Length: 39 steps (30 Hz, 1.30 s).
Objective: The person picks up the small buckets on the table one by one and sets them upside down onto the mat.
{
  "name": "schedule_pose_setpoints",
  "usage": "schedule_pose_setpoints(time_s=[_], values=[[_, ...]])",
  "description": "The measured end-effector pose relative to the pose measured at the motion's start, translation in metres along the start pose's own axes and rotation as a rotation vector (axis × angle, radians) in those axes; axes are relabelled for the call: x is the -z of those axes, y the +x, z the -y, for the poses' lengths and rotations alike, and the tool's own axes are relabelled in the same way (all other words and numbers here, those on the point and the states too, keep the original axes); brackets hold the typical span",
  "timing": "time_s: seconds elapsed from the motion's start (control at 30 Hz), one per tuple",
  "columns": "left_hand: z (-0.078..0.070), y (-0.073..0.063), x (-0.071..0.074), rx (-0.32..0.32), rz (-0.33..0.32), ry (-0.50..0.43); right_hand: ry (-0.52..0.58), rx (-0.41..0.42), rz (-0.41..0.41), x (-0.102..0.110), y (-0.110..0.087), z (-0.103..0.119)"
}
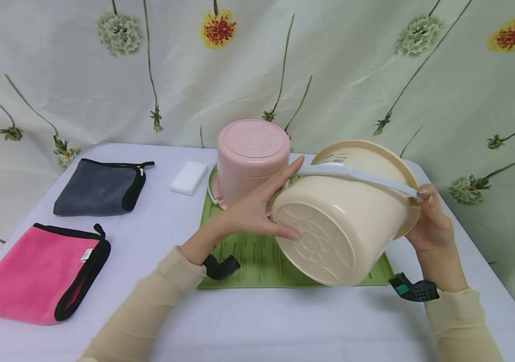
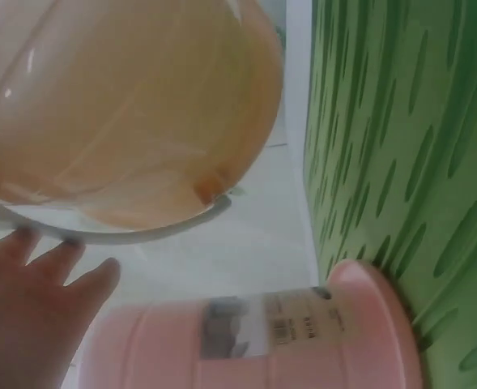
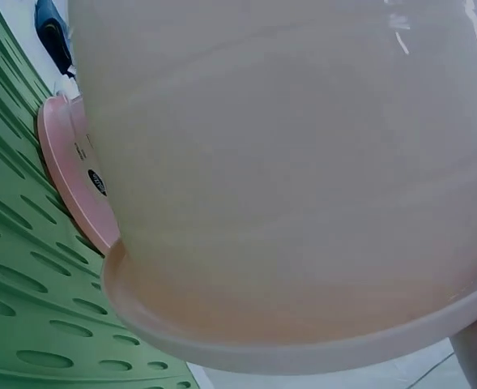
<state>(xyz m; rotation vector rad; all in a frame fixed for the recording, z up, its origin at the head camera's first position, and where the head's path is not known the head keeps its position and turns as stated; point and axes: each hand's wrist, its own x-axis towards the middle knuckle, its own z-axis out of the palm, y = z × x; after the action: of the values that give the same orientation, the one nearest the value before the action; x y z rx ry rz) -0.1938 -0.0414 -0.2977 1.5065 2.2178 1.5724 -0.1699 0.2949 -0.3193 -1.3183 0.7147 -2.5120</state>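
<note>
A cream bucket [image 1: 370, 206] is held tilted in the air, its round base turned toward me and its mouth facing back and right. My right hand [image 1: 433, 226] grips it at the rim, with the thumb by the pale handle [image 1: 361, 174]. Spread fingers mark my left hand [image 1: 254, 207] at the base end, the thumb lying over the base's edge; whether it touches cannot be made out. Behind that hand, a pink bucket [image 1: 253, 156] stands upside down on a green ridged mat [image 1: 257, 266]. The left wrist view shows a label [image 2: 303, 324] on the pink bucket.
To the left on the white-covered table lie a white sponge block [image 1: 188, 177], a folded grey cloth [image 1: 99, 188] with black edging and a folded pink cloth [image 1: 31, 276]. A flower-patterned curtain [image 1: 347, 75] hangs behind the table.
</note>
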Motion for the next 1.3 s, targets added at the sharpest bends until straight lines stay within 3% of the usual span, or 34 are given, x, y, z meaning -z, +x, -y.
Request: schedule_pose_setpoints(time_s=[0.33, 0.6, 0.73, 0.8, 0.9, 0.97, 1.07, 1.17, 1.23, 1.3], values=[[0.008, 0.008, -0.024, -0.109, -0.276, -0.189, 0.138, -0.005, 0.004, 0.003, 0.004, -0.008], [0.007, 0.021, -0.037, -0.146, -0.434, -0.282, 0.194, -0.025, -0.137, 0.006, 0.005, -0.005], [0.005, 0.024, -0.043, -0.126, -0.477, -0.309, 0.141, -0.036, -0.209, 0.007, 0.004, -0.003], [0.001, 0.026, -0.044, -0.091, -0.497, -0.326, -0.012, -0.053, -0.297, 0.004, 0.004, -0.001], [-0.012, 0.028, -0.043, -0.038, -0.531, -0.338, -0.387, -0.116, -0.42, -0.001, 0.007, 0.005], [-0.023, 0.029, -0.042, -0.001, -0.547, -0.351, -0.654, -0.141, -0.447, -0.009, 0.01, 0.01], [-0.037, 0.031, -0.04, 0.048, -0.555, -0.363, -0.873, -0.08, -0.334, -0.025, 0.016, 0.018], [-0.041, 0.034, -0.039, 0.09, -0.544, -0.38, -0.965, 0.01, -0.118, -0.044, 0.021, 0.02], [-0.042, 0.037, -0.04, 0.109, -0.534, -0.401, -1.055, -0.005, 0.024, -0.056, 0.023, 0.018], [-0.043, 0.04, -0.04, 0.122, -0.527, -0.42, -1.247, -0.063, 0.106, -0.066, 0.023, 0.013]])
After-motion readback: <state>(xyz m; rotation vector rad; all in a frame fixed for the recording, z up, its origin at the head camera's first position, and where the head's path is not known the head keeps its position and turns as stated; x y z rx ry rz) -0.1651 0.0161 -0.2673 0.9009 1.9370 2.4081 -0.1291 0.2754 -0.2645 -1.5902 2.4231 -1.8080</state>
